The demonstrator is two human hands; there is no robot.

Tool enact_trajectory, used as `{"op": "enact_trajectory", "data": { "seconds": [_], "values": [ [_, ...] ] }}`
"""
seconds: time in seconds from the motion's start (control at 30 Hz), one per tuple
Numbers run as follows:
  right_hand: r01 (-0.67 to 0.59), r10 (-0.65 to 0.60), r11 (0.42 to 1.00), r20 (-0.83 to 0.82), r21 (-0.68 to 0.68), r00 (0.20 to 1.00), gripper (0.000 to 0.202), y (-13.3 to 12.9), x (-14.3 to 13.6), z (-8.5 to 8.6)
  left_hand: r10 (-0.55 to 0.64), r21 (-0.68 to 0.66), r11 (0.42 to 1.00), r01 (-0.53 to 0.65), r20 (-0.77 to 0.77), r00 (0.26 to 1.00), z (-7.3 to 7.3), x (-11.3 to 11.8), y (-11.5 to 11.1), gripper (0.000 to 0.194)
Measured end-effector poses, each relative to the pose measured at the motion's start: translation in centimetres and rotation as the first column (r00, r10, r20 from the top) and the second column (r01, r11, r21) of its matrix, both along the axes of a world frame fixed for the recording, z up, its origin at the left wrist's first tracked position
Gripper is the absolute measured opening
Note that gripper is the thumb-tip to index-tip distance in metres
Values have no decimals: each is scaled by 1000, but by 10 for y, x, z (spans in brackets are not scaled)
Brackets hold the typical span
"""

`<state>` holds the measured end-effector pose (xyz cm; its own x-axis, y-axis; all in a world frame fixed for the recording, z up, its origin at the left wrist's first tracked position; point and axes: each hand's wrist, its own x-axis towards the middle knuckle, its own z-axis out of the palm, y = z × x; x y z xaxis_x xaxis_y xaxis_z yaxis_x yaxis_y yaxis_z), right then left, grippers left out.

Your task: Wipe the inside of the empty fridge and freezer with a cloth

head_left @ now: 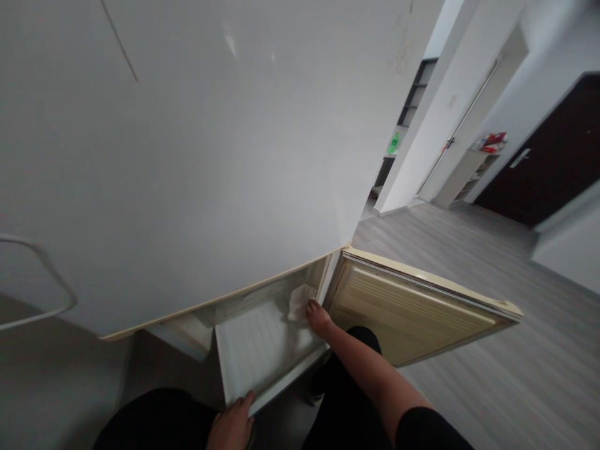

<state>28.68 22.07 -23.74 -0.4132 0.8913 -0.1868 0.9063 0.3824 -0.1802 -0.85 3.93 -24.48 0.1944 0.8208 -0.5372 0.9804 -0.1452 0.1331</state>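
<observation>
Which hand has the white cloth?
The right hand, beside the open door, has the cloth; the left hand instead touches the tray's near rim.

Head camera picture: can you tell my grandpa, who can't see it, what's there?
A person's right hand holds a pale cloth at a white tray, with the left hand on the tray's near-left corner. To the right, a yellowed door stands open above a grey floor.
</observation>
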Motion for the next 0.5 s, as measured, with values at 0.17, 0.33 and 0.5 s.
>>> {"op": "enact_trajectory", "data": {
  "seconds": [0.17,0.33,0.5],
  "values": [
    [95,-95,994,-1,-59,995,64,34,-12,-35,27,3,1000,-26,-37,999,-3,1,-2,59],
    [91,-93,995,-20,-51,996,67,64,-19,-38,58,-32,998,-60,-57,997,-2,3,-1,60],
    [23,-20,996,32,-92,999,57,62,-11,-25,44,-44,998,-47,-53,998,6,7,2,57]
  ]
}}
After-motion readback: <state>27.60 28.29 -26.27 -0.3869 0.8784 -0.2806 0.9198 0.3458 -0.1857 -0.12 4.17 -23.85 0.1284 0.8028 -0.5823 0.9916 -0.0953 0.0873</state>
